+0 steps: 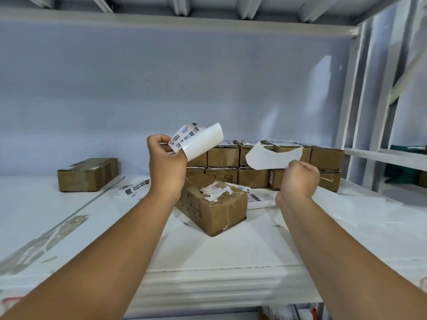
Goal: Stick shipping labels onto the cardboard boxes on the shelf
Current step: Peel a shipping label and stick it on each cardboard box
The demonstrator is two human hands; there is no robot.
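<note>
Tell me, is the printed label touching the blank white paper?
Apart. The head view shows stacked boxes through a clear gap between the printed label in the left hand and the blank white paper in the right hand.

**Bright, cool, even light**

Pale glare streaks the back panel (323, 72) above and right of the fingers (161, 144). Soft shadows lie on the shelf (231, 250) below them. Far right, the uprights (351, 88) bow with wide-angle distortion; fine print blurs.
</note>
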